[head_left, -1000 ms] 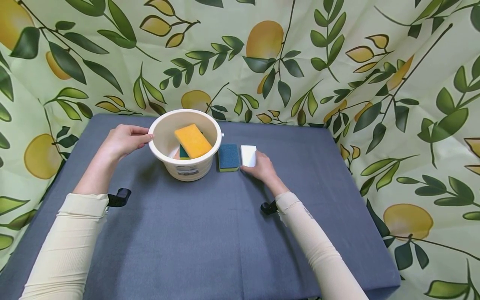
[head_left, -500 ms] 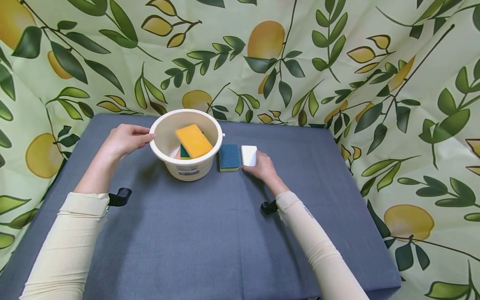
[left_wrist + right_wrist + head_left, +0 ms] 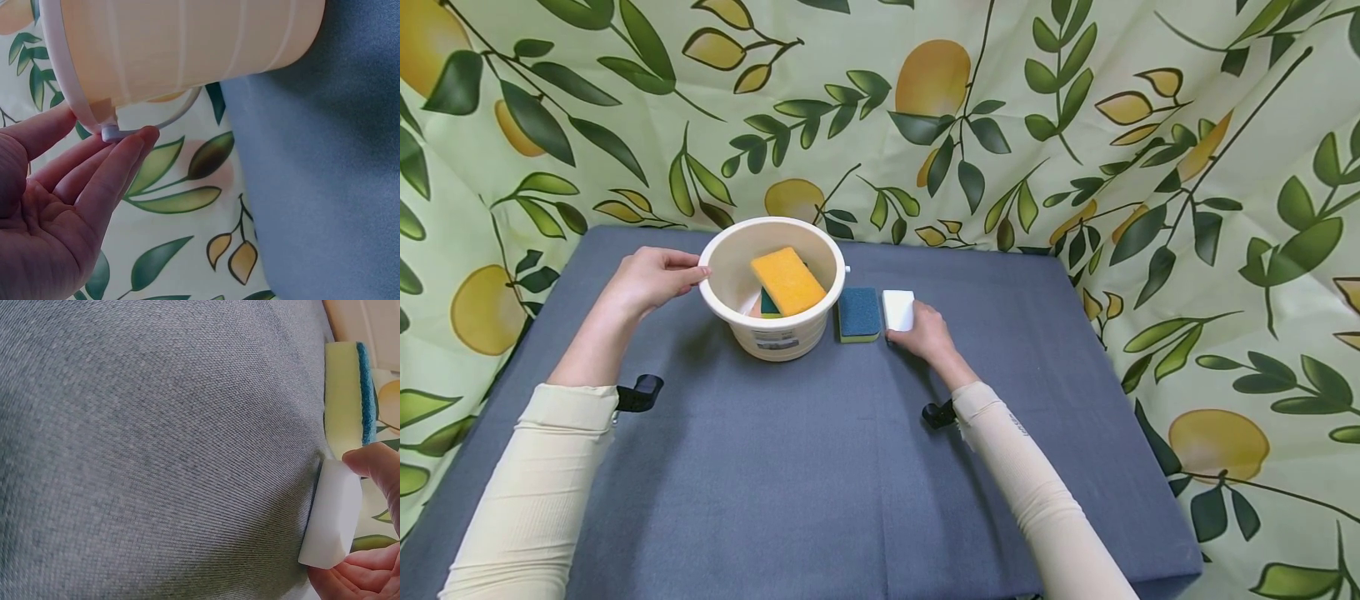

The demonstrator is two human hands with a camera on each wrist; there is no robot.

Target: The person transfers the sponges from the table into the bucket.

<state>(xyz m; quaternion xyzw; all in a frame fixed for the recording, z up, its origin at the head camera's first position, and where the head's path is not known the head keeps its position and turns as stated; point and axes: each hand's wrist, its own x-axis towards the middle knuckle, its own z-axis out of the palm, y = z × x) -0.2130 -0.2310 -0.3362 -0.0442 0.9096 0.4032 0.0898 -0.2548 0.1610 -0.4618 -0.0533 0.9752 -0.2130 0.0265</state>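
A cream bucket [image 3: 748, 337] stands at the back left of the table. My left hand [image 3: 651, 283] pinches its rim at the left side; in the left wrist view the thumb and fingers [image 3: 119, 169] lie by the rim and the handle's pivot. Inside the bucket an orange sponge [image 3: 787, 282] leans over a green one [image 3: 767, 307]. My right hand [image 3: 922, 333] holds a white block-shaped sponge [image 3: 897, 310] between thumb and fingers, and the block [image 3: 331, 512] rests on the cloth. Just left of it lies a blue and yellow scouring sponge [image 3: 858, 313], beside the bucket.
A grey-blue cloth [image 3: 760, 483] covers the table. Behind and to the sides hangs a curtain [image 3: 850, 50] printed with lemons and leaves. The bucket's thin handle [image 3: 181, 112] hangs on its far side in the left wrist view.
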